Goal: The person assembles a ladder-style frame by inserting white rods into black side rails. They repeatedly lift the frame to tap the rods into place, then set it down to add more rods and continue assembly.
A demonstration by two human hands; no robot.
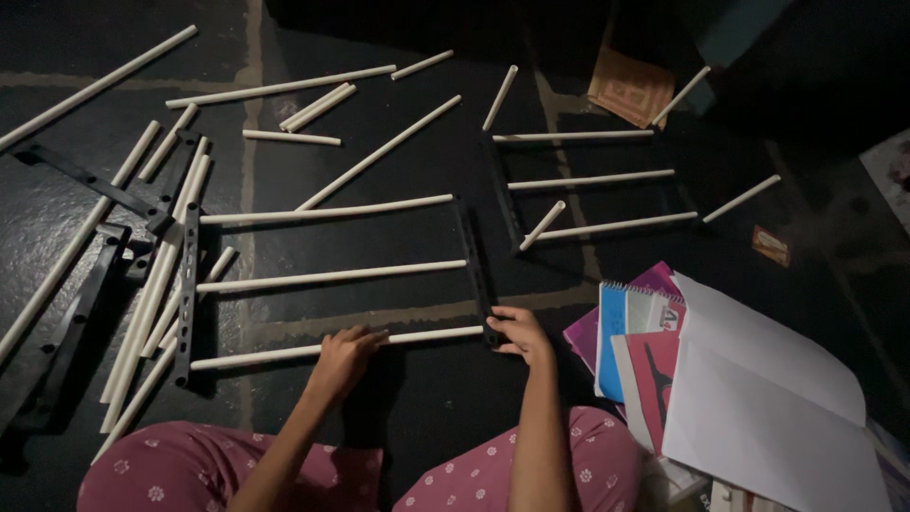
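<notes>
White rod (341,347) lies on dark floor (417,398); left hand (343,358) fingers curled over it, right hand (519,332) fingers pinching black side bar (477,275) at rod end.

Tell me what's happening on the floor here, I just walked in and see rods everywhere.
A person sitting on the dark floor is working on a rack frame. The left hand rests on the nearest white rod, while the right hand holds the black side bar where that rod ends. Two more rods already span the frame. Loose rods, a second frame and notebooks lie around.
</notes>
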